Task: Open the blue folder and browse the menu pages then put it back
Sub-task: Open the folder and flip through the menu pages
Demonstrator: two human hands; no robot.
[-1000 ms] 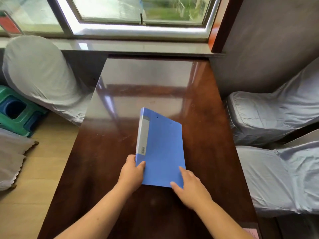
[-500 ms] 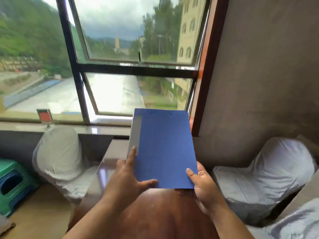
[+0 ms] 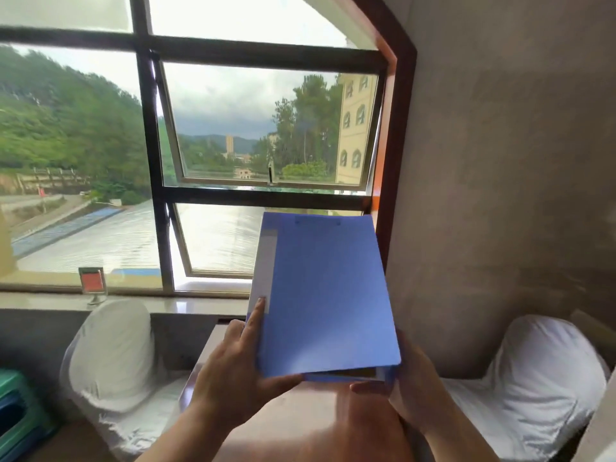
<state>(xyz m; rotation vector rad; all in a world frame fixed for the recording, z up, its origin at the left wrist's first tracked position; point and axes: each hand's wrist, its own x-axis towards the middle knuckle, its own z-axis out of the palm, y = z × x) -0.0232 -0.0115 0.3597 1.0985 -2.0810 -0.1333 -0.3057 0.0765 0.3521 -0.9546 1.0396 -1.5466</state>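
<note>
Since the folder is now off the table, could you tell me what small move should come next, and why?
Probably swing the front cover open with the right hand: the blue folder is held up by both hands, the left hand steadies its spine, and a gap already shows at its lower edge.

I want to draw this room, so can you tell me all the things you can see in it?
blue folder: one, blue with a grey spine label, held up in front of the window, cover starting to part at the bottom
table: one, dark brown, under the folder
chair covers: two, white, one left of the table and one right
sign stand: one, red card, on the windowsill
stool: one, green, bottom left
window: one, dark frame, trees and buildings outside
left hand: one, holds the folder's spine side
right hand: one, holds the folder's bottom right corner
</note>
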